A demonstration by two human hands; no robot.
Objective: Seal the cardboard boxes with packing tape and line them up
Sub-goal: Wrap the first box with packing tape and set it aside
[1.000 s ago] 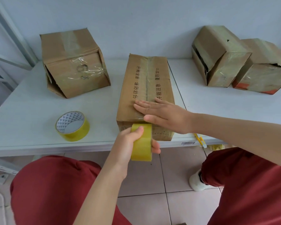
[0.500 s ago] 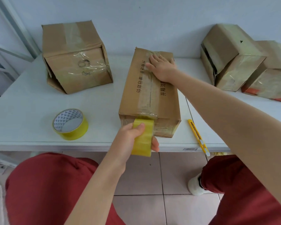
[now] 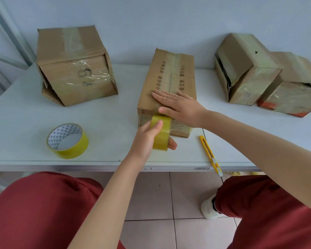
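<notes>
Four cardboard boxes stand on the one table [image 3: 25, 114]: the left box [image 3: 74, 67], the middle box [image 3: 169, 78], the right box [image 3: 244, 69] and the far-right box [image 3: 294, 87]. There are two rolls of yellow tape, the flat roll [image 3: 67, 141] and the held roll [image 3: 161, 133]. One yellow utility knife [image 3: 209, 153]. Two bare hands, the left hand [image 3: 145, 139] and the right hand [image 3: 180, 105]. One white shoe [image 3: 209, 209] shows below.
</notes>
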